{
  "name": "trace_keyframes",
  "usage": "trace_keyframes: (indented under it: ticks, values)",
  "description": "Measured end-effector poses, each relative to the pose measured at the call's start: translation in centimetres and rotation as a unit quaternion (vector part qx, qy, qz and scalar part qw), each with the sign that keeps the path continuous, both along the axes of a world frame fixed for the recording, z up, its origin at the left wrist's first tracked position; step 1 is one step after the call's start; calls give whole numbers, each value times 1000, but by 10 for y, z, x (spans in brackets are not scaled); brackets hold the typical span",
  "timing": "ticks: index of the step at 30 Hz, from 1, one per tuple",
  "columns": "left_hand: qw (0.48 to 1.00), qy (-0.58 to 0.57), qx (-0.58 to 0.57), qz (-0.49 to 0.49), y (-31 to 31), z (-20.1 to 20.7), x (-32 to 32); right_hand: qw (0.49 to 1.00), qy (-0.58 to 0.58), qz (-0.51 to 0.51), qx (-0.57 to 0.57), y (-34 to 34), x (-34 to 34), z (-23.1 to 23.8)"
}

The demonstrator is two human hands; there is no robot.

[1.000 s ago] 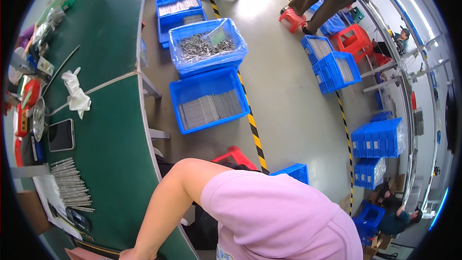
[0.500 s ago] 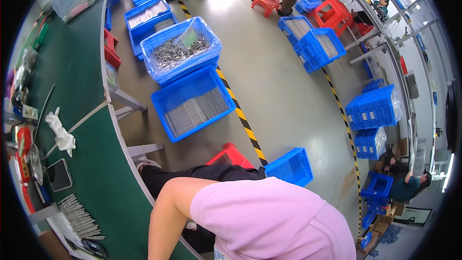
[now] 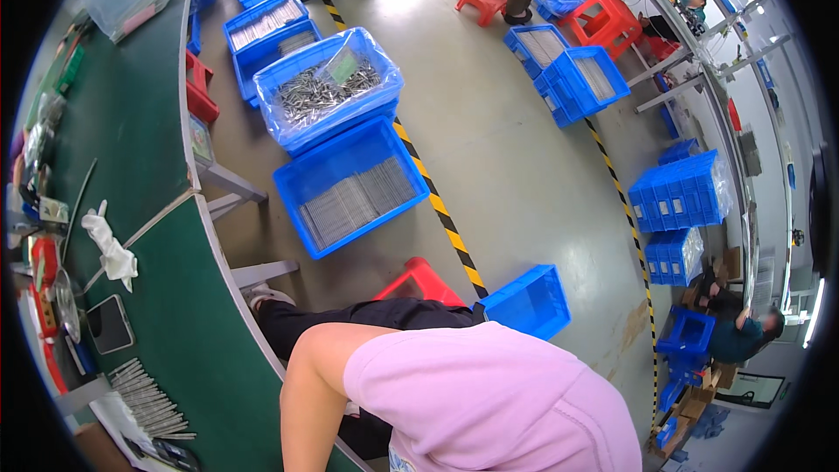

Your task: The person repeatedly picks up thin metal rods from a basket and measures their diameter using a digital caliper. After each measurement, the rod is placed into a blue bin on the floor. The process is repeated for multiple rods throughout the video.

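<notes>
Neither of my hands is in view. A bare arm (image 3: 313,393) in a pink sleeve (image 3: 463,376) bends at the elbow, and its forearm runs out past the lower edge, so the hand is hidden. Left of that forearm lies the green-topped bench (image 3: 210,367). A bundle of thin grey metal rods (image 3: 151,398) rests on it, below a dark-screened phone (image 3: 110,324). Farther up the bench lies a white glove (image 3: 111,247). Dark trousers (image 3: 350,322) show between the bench and the sleeve.
On the floor stand a blue crate (image 3: 350,245) with rows of grey rods, a bagged crate of loose metal parts (image 3: 328,92), a blue bin (image 3: 529,301) and a red stool (image 3: 419,280). Striped tape (image 3: 450,227) marks the floor. Stacked crates (image 3: 677,192) and other people are farther off.
The forearm at the lower edge has shifted slightly right. The view has moved a little; the crates and bench things keep their places.
</notes>
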State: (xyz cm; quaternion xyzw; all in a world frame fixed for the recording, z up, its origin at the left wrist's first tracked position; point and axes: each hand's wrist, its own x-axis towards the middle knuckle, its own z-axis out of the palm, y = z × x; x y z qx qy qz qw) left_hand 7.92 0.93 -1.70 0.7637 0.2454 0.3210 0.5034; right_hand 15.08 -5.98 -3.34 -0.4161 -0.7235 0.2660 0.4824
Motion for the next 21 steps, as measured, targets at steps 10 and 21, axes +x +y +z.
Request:
trace_keyframes:
  ticks: [10, 21]
  values:
    - [999, -33, -3, 25, 17, -3, -25, 997, 63, -23, -22, 4, -1, 0]
    - [988, -120, -21, 91, 56, -3, -108, 994, 81, -69, -16, 8, -9, -21]
